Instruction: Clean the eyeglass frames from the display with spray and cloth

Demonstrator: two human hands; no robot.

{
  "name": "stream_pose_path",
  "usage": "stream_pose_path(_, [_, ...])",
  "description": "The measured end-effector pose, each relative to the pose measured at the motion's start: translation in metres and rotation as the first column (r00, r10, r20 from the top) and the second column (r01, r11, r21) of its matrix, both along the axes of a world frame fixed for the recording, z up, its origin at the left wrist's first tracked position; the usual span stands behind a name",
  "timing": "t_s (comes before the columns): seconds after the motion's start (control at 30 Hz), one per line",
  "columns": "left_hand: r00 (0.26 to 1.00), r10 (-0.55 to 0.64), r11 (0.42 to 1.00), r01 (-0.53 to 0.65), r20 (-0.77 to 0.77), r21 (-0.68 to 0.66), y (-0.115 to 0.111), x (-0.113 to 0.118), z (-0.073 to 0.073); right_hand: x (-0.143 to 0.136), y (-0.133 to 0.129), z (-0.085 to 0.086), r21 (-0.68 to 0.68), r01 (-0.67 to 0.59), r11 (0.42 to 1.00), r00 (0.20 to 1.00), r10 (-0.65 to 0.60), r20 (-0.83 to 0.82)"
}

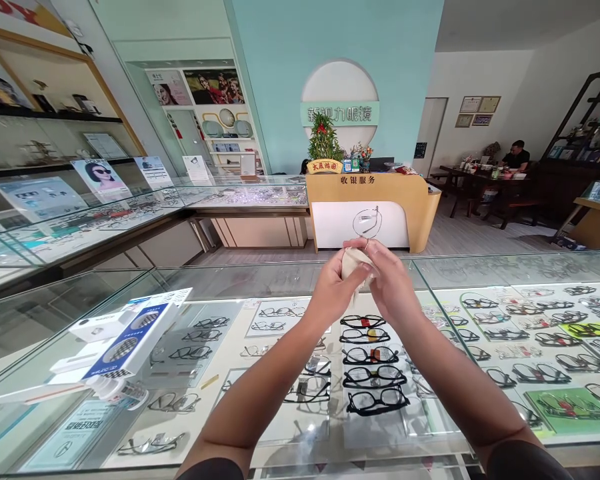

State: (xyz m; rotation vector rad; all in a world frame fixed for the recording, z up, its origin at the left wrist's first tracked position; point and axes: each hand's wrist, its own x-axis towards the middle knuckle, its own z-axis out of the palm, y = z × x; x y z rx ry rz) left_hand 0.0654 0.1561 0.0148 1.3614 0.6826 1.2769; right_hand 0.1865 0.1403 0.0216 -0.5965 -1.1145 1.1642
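Both my hands are together above the glass counter, arms stretched forward. My left hand (337, 283) is closed on a pale cream cloth (353, 262), which is bunched between the two hands. Thin-rimmed eyeglasses (367, 235) stand up from my fingertips, with one round lens and a temple arm showing above them. My right hand (393, 277) is closed around the lower part of the eyeglasses, against the cloth. Fingers and cloth hide the rest of the frame.
Below my hands, a glass display counter (280, 460) holds rows of black-framed glasses (375, 377). Boxes (130, 340) and a white bottle (123, 390) stand on its left side. Beyond are a wooden cashier desk (423, 207), another display counter (250, 197) and a seated person (517, 159).
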Motion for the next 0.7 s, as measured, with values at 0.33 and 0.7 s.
stream_pose_path(0.33, [0.999,-0.031,0.998,0.029,0.034,0.05,0.0029,-0.0035,-0.0049,0.0023,0.0055,-0.0061,0.1,0.046,0.994,0.997,-0.051,0.054])
stream_pose_path(0.7, [0.999,0.049,0.997,-0.049,0.016,0.056,0.0002,-0.0033,0.0007,0.0033,-0.0012,-0.0019,0.231,0.128,0.965,0.958,-0.181,0.222])
